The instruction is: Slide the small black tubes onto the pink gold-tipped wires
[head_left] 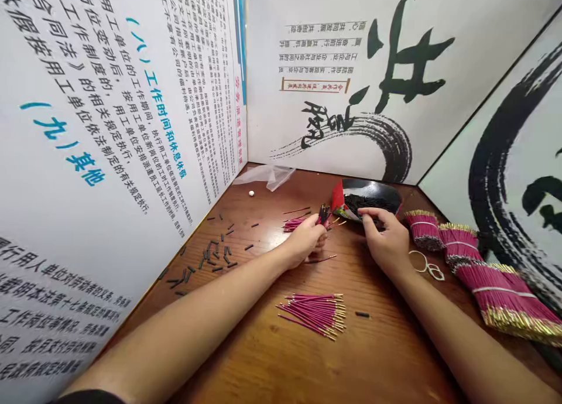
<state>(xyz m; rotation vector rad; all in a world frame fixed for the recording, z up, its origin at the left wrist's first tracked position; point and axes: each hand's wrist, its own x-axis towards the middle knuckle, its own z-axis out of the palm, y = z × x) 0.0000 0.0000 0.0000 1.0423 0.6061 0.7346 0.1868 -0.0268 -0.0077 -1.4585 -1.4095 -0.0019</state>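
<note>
My left hand (307, 240) is closed around a small bunch of magenta wires (324, 214) with black upper ends. Pinched together over the front rim of a red and black box (337, 198) are the fingers of my right hand (386, 237); whatever they hold is too small to make out. Inside that box lies a heap of small black tubes (371, 204). Behind my left hand rests a pile of magenta wires (293, 223). Closer to me, a fanned group of magenta wires (314, 313) with gold tips lies on the wooden table (272, 357).
Loose black tubes (215, 252) are scattered at the left, and a single black tube (362, 314) lies at centre right. Banded wire bundles (461, 243) line the right side beside rubber bands (434, 271). A clear plastic bag (267, 174) sits near the back. Printed panels enclose the table.
</note>
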